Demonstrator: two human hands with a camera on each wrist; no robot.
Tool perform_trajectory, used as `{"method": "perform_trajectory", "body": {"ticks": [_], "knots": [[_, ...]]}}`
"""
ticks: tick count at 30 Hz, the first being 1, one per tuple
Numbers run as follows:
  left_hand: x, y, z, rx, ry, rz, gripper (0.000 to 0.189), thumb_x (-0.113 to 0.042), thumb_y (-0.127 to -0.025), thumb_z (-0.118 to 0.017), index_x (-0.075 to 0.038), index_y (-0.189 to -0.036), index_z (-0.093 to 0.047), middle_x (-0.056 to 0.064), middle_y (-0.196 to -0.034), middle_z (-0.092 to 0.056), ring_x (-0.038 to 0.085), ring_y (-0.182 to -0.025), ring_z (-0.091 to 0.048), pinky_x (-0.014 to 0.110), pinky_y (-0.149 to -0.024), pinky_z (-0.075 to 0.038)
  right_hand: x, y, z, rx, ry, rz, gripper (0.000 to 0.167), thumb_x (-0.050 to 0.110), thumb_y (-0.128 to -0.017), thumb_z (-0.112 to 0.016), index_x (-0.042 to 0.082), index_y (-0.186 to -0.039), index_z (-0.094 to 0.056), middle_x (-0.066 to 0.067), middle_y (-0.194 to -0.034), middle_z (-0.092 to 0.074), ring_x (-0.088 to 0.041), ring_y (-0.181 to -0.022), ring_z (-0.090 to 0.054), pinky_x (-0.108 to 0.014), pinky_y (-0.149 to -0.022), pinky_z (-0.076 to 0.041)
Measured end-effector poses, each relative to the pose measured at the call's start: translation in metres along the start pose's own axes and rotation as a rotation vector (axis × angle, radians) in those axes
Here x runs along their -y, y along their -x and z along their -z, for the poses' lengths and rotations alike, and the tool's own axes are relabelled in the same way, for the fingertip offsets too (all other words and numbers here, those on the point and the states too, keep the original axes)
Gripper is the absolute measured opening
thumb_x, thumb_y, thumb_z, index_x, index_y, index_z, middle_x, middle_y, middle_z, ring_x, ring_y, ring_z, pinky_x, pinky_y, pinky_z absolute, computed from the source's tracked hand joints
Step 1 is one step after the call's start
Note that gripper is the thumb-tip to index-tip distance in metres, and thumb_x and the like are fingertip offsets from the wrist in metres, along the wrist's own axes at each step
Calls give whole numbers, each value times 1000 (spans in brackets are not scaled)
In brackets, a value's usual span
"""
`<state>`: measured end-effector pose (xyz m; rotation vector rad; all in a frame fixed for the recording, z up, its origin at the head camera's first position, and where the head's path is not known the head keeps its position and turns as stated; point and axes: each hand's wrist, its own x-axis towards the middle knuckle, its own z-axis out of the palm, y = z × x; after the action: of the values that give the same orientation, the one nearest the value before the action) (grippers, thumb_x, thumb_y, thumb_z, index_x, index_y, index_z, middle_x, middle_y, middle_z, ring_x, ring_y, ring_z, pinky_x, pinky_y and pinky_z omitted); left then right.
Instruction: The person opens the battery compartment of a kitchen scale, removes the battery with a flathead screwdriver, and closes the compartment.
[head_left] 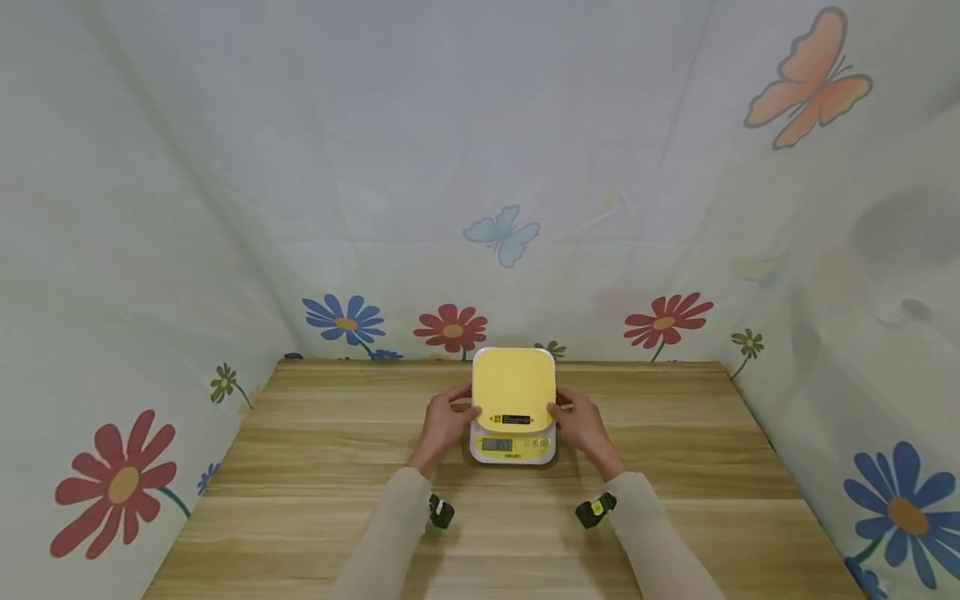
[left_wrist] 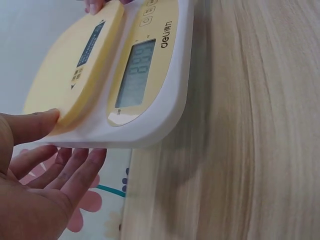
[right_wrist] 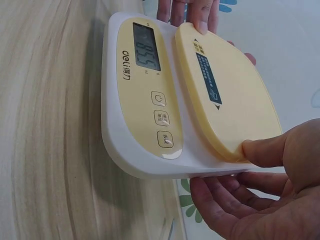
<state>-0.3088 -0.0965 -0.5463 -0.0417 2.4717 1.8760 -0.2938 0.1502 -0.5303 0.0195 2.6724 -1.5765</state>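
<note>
A kitchen scale (head_left: 513, 385) with a white base and a yellow weighing plate is held between both hands near the table's back edge. Its lit display (right_wrist: 146, 47) shows digits, and buttons (right_wrist: 159, 118) sit beside it. On the left side, my left hand (head_left: 448, 423) has its thumb on the yellow plate and its fingers under the base. The right hand (head_left: 582, 423) grips the opposite side in the same way, thumb on top. The scale looks lifted off the table, at least partly; whether its front edge touches cannot be told.
Beneath lies a wood-grain table (head_left: 360, 400). A white cloth (head_left: 405, 167) printed with flowers and butterflies hangs behind and at both sides. Each wrist carries a small black camera, on the left (head_left: 441, 512) and on the right (head_left: 596, 510).
</note>
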Motion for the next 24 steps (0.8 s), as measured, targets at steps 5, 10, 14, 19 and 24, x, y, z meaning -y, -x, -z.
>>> {"method": "perform_trajectory", "body": {"ticks": [5, 10, 14, 19, 24], "knots": [[-5, 1, 1, 8, -10, -13, 52, -8, -91, -69, -8, -141, -53, 11, -136, -59, 27, -116, -63, 34, -89, -61, 3, 0, 4, 5, -21, 4, 45, 15, -99, -56, 0, -141, -50, -20, -123, -60, -31, -107, -65, -46, -90, -60], [-10, 1, 3, 14, -7, -20, 53, -8, -90, -70, -9, -141, -54, 12, -135, -59, 28, -115, -64, 34, -86, -62, 5, 1, 8, 6, -45, 9, 44, 15, -99, -57, 0, -140, -51, -20, -123, -59, -32, -109, -65, -42, -89, -61], [-12, 1, 6, 21, 9, -39, 54, -7, -89, -71, -9, -140, -54, 14, -134, -60, 30, -113, -65, 34, -82, -63, 8, 1, 12, 2, -67, 24, 44, 15, -98, -57, -1, -139, -51, -21, -124, -59, -34, -110, -65, -42, -88, -61], [-15, 1, 8, 31, 24, -58, 56, -8, -88, -72, -12, -141, -54, 13, -134, -60, 29, -112, -66, 34, -80, -63, 10, 2, 15, -3, -88, 24, 45, 15, -98, -58, 0, -140, -49, -21, -126, -58, -34, -111, -64, -42, -91, -60], [-19, 3, 10, 32, 25, -67, 58, -7, -86, -73, -15, -141, -54, 11, -130, -61, 29, -111, -66, 35, -82, -63, 11, 1, 17, -12, -104, 20, 47, 17, -97, -60, 2, -140, -49, -20, -128, -58, -34, -114, -63, -39, -91, -61]]}}
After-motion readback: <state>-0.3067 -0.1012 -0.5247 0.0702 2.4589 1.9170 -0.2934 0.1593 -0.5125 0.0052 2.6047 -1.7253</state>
